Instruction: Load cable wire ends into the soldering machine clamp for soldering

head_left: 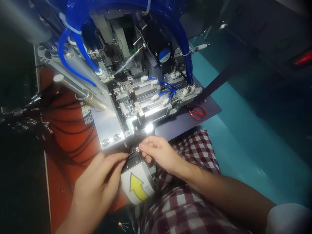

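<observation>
My left hand (99, 185) comes in from the lower left, thumb and forefinger pinched on a thin dark wire (131, 152). Opposite it, my right hand (159, 152) is closed in a pinch at a small shiny metal terminal (137, 149), which appears to sit at the wire's end. The fingertips partly cover both pieces. Just under the hands is a machine part with a white label (136, 182) bearing a yellow arrow. Behind them stands a machine with metal slides and pneumatic cylinders (156, 110); a bright light shines at its front edge.
Thick blue air hoses (180, 35) arch over the machine. Red-handled scissors (198, 112) lie on the grey plate at right. Dark cables (70, 130) run across the orange surface (56, 169) at left. Checkered cloth (185, 204) covers the lap. A loose wire bundle (122, 225) lies below.
</observation>
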A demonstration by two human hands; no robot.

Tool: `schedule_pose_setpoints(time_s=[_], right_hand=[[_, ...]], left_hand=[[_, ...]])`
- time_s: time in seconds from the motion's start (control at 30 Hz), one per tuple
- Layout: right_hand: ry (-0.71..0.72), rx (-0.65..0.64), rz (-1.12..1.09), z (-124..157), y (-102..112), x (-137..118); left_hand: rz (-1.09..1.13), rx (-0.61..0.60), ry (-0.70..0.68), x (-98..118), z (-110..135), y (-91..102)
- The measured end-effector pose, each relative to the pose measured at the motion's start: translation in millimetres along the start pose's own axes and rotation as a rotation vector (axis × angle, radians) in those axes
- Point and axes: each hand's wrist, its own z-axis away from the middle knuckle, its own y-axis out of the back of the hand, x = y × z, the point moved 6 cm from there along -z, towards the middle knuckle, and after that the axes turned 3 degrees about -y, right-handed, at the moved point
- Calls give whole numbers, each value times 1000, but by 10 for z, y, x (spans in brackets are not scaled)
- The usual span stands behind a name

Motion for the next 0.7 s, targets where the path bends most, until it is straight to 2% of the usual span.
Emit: schedule_pose_setpoints(time_s=[0.17,0.3,0.4,0.5,0.7], right_hand=[[26,16,30,3,7,-10],[77,2,129,25,-6,-24],[165,46,288,58,7,-69],[211,86,428,88,10,-114],[111,74,351,65,4,-125]], left_hand=[[-98,-86,-61,-262,-15,222],[11,-117,14,-523,103,342],[112,-133,16,-515,200,347],[81,-51,2,-459,274,354],[45,-42,-43,-495,402,191]])
